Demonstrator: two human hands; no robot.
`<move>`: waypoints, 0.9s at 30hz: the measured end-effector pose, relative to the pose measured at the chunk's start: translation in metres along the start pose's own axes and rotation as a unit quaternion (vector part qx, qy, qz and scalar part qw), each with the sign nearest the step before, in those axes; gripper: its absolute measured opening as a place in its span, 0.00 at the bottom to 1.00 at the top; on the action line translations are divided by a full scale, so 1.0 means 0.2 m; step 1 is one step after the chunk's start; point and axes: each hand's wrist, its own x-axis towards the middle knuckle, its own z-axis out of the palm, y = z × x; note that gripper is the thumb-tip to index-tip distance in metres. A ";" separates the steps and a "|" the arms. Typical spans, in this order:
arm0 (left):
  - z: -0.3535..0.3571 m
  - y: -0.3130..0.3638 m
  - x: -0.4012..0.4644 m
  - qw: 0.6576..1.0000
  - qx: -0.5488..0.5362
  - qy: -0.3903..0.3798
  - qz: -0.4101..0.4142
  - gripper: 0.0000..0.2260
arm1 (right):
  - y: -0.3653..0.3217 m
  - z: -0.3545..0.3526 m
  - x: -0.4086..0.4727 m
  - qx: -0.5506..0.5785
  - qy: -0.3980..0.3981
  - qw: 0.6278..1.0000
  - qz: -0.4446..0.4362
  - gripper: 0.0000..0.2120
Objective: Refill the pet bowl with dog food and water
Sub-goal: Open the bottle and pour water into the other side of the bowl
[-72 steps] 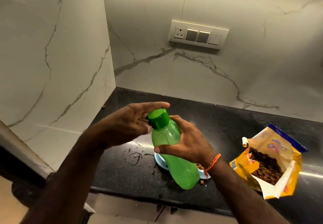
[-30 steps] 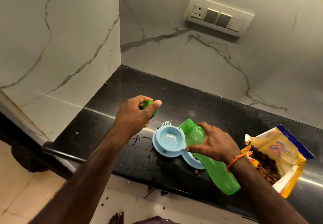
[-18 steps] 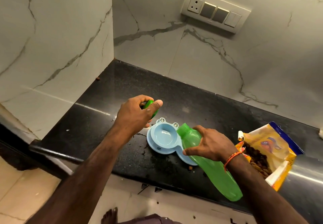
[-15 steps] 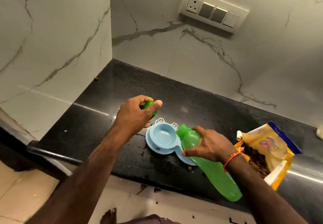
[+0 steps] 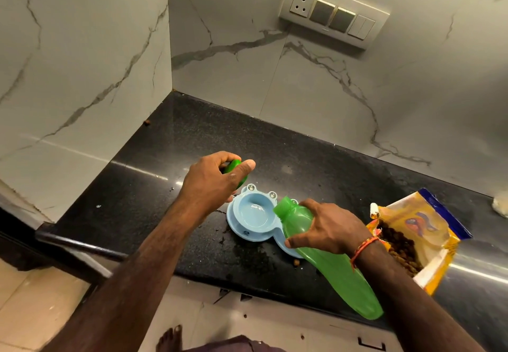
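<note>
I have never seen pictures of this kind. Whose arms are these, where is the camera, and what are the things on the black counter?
No machine is here. A person wears a camera on the head, so this single view looks down along their own two arms. The left hand is closed on a green cap. The right hand grips a green bottle, open and tilted, its mouth over the left cup of a blue pet bowl. That bowl rests on the black counter, partly hidden by the bottle. An open yellow food bag with brown pellets lies on the right. A few pellets are scattered near the bowl.
</note>
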 end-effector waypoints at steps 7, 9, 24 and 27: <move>0.01 -0.02 0.00 1.000 -0.001 0.002 0.003 0.19 | 0.00 -0.01 -0.01 -0.004 -0.017 1.000 0.006 0.54; 0.00 -0.02 0.00 1.000 0.000 0.002 0.005 0.19 | 0.00 -0.01 -0.01 -0.005 -0.021 1.000 0.008 0.54; -0.01 -0.04 0.00 1.000 -0.005 0.004 0.001 0.19 | -0.03 -0.03 0.00 -0.018 -0.046 0.998 0.025 0.56; -0.01 -0.05 0.00 1.000 -0.008 0.004 0.000 0.20 | -0.03 -0.04 0.00 -0.019 -0.050 0.998 0.025 0.55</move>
